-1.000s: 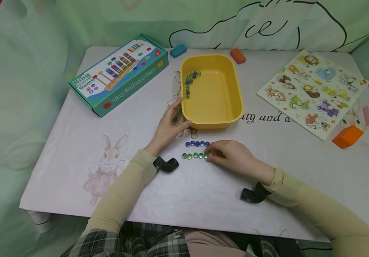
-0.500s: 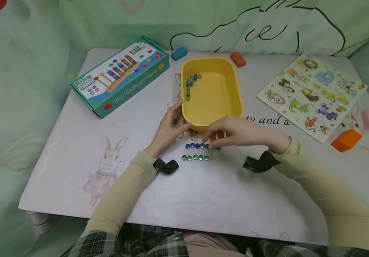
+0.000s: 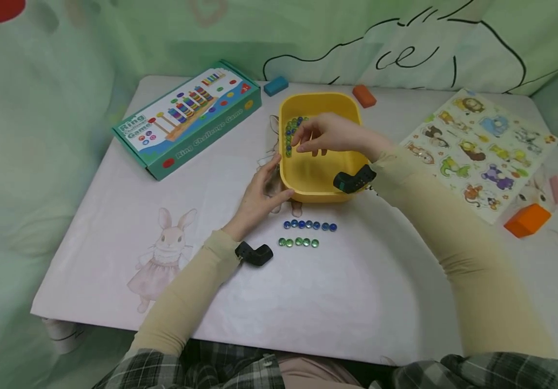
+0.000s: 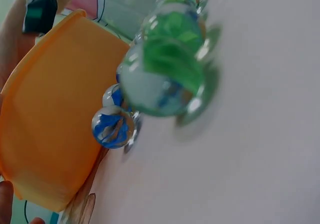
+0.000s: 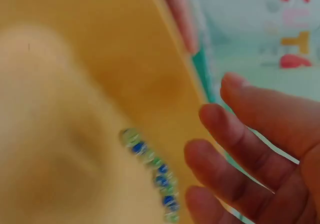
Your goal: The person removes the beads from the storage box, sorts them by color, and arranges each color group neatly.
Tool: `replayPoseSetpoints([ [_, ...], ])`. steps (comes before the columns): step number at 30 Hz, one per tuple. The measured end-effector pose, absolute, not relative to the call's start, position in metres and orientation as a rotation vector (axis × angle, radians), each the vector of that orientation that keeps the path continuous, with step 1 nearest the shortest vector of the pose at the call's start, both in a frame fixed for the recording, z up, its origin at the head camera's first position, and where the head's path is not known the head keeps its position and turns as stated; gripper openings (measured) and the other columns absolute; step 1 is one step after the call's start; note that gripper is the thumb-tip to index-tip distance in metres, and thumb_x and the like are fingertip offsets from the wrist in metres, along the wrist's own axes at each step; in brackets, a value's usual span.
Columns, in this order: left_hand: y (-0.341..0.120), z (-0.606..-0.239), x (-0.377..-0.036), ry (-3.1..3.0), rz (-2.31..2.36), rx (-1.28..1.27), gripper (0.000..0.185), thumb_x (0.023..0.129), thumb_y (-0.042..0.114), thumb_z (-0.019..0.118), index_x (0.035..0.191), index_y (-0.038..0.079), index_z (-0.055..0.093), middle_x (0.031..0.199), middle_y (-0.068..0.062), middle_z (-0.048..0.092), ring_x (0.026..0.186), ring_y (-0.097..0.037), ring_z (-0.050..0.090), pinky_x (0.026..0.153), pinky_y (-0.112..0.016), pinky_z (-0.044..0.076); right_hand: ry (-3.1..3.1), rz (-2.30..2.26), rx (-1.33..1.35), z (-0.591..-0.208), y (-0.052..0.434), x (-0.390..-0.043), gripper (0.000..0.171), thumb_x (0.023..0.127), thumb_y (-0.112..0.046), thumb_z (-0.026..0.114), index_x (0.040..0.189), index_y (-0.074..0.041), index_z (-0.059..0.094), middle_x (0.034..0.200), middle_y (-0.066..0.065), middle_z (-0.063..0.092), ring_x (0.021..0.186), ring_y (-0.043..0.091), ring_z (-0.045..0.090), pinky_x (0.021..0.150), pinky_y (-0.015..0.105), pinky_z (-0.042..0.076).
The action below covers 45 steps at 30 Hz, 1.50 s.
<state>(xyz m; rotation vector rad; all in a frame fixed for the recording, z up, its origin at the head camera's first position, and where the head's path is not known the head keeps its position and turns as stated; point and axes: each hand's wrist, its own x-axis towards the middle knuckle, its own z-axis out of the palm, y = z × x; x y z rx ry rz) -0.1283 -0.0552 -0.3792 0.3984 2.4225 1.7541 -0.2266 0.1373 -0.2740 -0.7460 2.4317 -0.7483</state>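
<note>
On the surface [image 3: 337, 302], 5 green marbles [image 3: 298, 242] lie in a row, 7 blue marbles [image 3: 310, 225] just behind. Left hand [image 3: 259, 197] rests fingers-straight against the yellow tub [image 3: 318, 186]. Right hand [image 3: 324, 135] hovers inside over loose marbles [image 3: 289, 134]; grip apart, empty.

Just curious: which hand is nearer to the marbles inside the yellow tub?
Right. The right hand hovers inside the yellow tub beside those marbles; the left hand rests on its outer near corner.
</note>
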Motion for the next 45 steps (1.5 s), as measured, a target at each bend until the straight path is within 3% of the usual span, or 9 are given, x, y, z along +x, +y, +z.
replayPoseSetpoints([
  [9,-0.055,-0.380,-0.129,2.416,1.763,0.413,0.075,0.085,0.027,0.066,0.147,0.025,0.023,0.152,0.013,0.020,0.139,-0.011,0.024,0.115,-0.032,0.019,2.501,-0.523,-0.718,-0.297,0.121,-0.251,0.024,0.091,-0.019,0.058,0.110,-0.006,0.063,0.094,0.010,0.061,0.074,0.022,0.057,0.061,0.023,0.048],
  [15,-0.055,-0.379,-0.130,2.436,1.747,0.407,0.075,0.085,0.025,0.067,0.146,0.023,0.024,0.153,0.011,0.020,0.139,-0.012,0.024,0.115,-0.030,0.020,2.482,-0.459,-0.670,-0.307,0.113,-0.255,0.027,0.091,-0.015,0.058,0.115,-0.005,0.060,0.099,0.012,0.059,0.083,0.022,0.054,0.072,0.027,0.048],
  [23,-0.053,-0.376,-0.129,2.431,1.715,0.363,0.074,0.087,0.017,0.065,0.147,0.017,0.023,0.155,0.003,0.018,0.141,-0.019,0.021,0.116,-0.034,0.018,2.509,-0.361,-0.725,-0.316,0.106,-0.253,0.023,0.089,-0.017,0.061,0.109,-0.005,0.064,0.104,0.013,0.061,0.093,0.024,0.050,0.085,0.033,0.046],
  [28,-0.054,-0.376,-0.127,2.444,1.716,0.373,0.074,0.086,0.021,0.065,0.147,0.021,0.023,0.154,0.008,0.019,0.140,-0.015,0.023,0.115,-0.031,0.020,2.499,-0.330,-0.729,-0.315,0.103,-0.252,0.023,0.088,-0.019,0.063,0.107,-0.006,0.064,0.105,0.013,0.061,0.094,0.024,0.049,0.087,0.033,0.046],
  [39,-0.054,-0.381,-0.128,2.444,1.728,0.398,0.075,0.085,0.031,0.066,0.146,0.029,0.023,0.151,0.018,0.018,0.139,-0.011,0.023,0.115,-0.031,0.021,2.463,-0.365,-0.779,-0.289,0.121,-0.241,0.019,0.090,-0.020,0.060,0.102,-0.005,0.064,0.094,0.010,0.060,0.077,0.020,0.055,0.067,0.025,0.048],
  [45,-0.055,-0.381,-0.128,2.451,1.720,0.383,0.074,0.085,0.032,0.066,0.146,0.031,0.023,0.150,0.022,0.018,0.139,-0.010,0.023,0.115,-0.032,0.020,2.474,-0.432,-0.861,-0.271,0.132,-0.224,0.019,0.090,-0.021,0.061,0.100,-0.006,0.065,0.087,0.008,0.062,0.075,0.020,0.054,0.066,0.026,0.046],
])
